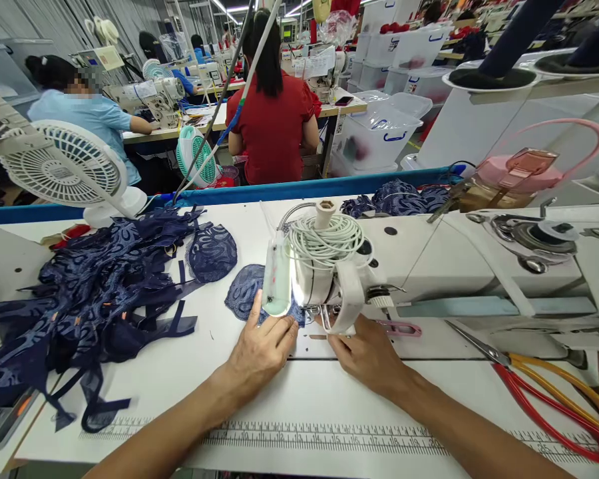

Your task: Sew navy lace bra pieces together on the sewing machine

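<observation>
In the head view, the left hand (265, 342) is lying over the near edge of the navy cup (243, 293), one finger stretching apart from the others, probably to keep the piece flat beside the machine (399, 246), though I cannot tell whether they are pinching it. The right hand (367, 352) is reaching in from the other side, seemingly to steady the work, its fingertips partly hiding behind the white guard (350, 293), so their grip is not showing. The pile (110, 286) is lying leftward and the scissors (502, 357) rightward, presumably for easy reach.

Numbers, 17 and 18 among them, on the ruler strip (324, 437)
</observation>
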{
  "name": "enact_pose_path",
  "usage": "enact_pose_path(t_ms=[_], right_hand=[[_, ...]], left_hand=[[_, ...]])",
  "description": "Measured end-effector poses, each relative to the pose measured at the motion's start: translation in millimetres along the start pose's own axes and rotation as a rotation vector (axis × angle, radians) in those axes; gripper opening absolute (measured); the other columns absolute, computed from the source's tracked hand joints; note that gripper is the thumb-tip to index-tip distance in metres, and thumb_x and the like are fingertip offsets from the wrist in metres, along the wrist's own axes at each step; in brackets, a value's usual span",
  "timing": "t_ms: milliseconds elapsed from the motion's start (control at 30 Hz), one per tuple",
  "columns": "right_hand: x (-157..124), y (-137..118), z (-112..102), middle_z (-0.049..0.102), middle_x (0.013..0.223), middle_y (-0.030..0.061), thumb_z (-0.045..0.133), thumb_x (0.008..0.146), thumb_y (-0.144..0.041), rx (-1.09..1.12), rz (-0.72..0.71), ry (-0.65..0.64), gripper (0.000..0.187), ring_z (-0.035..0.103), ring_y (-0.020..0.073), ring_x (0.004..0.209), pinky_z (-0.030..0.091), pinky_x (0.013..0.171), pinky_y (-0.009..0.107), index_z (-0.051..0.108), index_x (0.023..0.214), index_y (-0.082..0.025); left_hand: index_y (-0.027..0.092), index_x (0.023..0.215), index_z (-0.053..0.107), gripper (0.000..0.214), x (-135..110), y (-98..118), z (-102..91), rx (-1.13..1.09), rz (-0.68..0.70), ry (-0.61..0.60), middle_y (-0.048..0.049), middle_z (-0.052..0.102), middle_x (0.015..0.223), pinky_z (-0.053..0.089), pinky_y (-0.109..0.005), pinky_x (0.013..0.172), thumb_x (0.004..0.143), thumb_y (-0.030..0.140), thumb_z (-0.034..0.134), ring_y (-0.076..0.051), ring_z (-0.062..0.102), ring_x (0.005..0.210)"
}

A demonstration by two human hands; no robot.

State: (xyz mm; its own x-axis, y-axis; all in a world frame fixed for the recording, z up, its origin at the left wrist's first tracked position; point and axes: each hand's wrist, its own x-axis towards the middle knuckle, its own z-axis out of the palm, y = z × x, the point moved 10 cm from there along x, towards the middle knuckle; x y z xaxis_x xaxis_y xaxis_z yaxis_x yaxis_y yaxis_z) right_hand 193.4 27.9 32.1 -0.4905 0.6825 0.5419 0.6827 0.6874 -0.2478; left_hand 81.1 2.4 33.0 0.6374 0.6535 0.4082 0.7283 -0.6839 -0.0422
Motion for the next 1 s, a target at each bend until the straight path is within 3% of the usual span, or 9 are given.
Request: enact_pose_path(t_ms=[267,500,633,900,1000], right_hand=[[1,5,4,0.064,0.077,0.0067,0.045,0.09,-0.012,0.042,0.004,-0.006,0.026,0.057,0.0157,0.066,0.039,0.052,0.026,0.071,0.09,-0.016],[-2,9,9,0.065,0.074,0.0059,0.046,0.084,-0.008,0.032,0.021,-0.049,0.031,0.057,0.0182,0.064,0.04,0.053,0.028,0.071,0.097,-0.018],[-3,13,13,0.062,0.069,0.0053,0.044,0.08,-0.007,0.014,0.042,-0.078,0.031,0.054,0.0179,0.06,0.04,0.054,0.028,0.071,0.091,-0.018],[-3,13,11,0.052,0.058,0.0017,0.047,0.081,-0.011,0.047,0.049,-0.062,0.022,0.045,0.0142,0.052,0.033,0.047,0.026,0.065,0.071,-0.018],[-3,12,1,0.053,0.06,0.0006,0.052,0.081,-0.012,0.101,0.044,0.016,0.015,0.046,0.013,0.053,0.036,0.048,0.025,0.061,0.071,-0.018]], left_hand=[[0.016,0.107,0.061,0.034,9,-13,12.8,0.045,-0.047,-0.039,-0.0064,0.068,0.083,0.037,-0.072,0.098,0.091,-0.001,0.037,-0.022,0.062,0.084],[0.021,0.114,0.06,0.039,5,-26,21.3,-0.102,-0.1,-0.105,-0.0096,0.067,0.101,0.037,-0.071,0.099,0.081,0.0,0.054,-0.028,0.061,0.101],[0.022,0.112,0.06,0.038,4,-28,19.9,-0.127,-0.108,-0.08,-0.0107,0.066,0.105,0.036,-0.073,0.099,0.078,0.004,0.061,-0.03,0.059,0.105],[0.018,0.112,0.06,0.037,3,-27,22.9,-0.05,-0.111,-0.082,-0.0115,0.067,0.101,0.037,-0.071,0.097,0.08,0.0,0.056,-0.03,0.06,0.103],[0.018,0.114,0.059,0.04,4,-24,22.7,0.021,-0.099,-0.09,-0.0118,0.067,0.103,0.038,-0.071,0.096,0.08,-0.002,0.053,-0.029,0.06,0.102]])
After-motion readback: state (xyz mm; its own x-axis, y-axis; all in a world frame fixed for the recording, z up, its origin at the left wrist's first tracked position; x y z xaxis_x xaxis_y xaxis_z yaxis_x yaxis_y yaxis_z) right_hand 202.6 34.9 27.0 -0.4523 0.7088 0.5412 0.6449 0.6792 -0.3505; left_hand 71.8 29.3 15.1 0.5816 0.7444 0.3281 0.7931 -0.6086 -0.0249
